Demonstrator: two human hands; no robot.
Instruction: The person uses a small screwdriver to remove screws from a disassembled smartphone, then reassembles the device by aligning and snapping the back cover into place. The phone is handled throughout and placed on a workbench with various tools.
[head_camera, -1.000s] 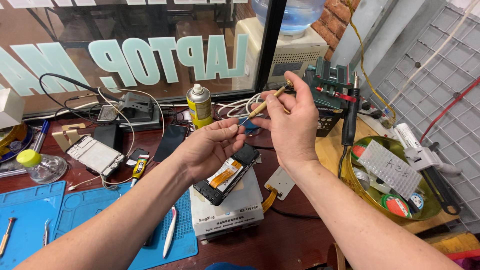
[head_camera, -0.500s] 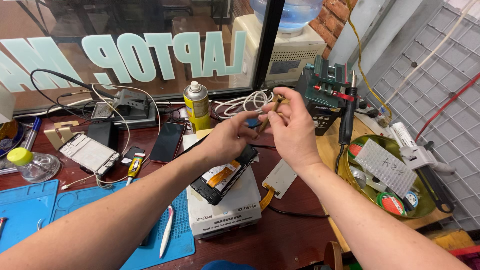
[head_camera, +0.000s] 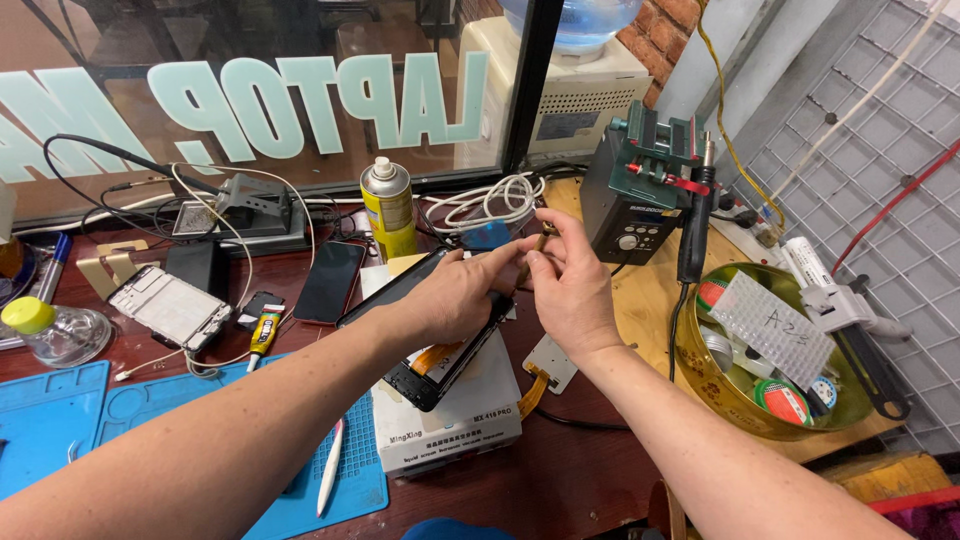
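Two hands: left hand (head_camera: 455, 295) curled around black phone frame (head_camera: 440, 365); right hand (head_camera: 570, 290) pinching thin brown tool (head_camera: 535, 250), fingers closed.

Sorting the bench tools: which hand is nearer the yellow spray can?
Left. The left hand sits just below and right of the yellow spray can, over the phone frame. The right hand is farther right, pinching a thin tool.

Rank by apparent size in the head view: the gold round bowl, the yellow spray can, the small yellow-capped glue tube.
1. Gold round bowl, largest.
2. Yellow spray can.
3. Small yellow-capped glue tube, smallest.
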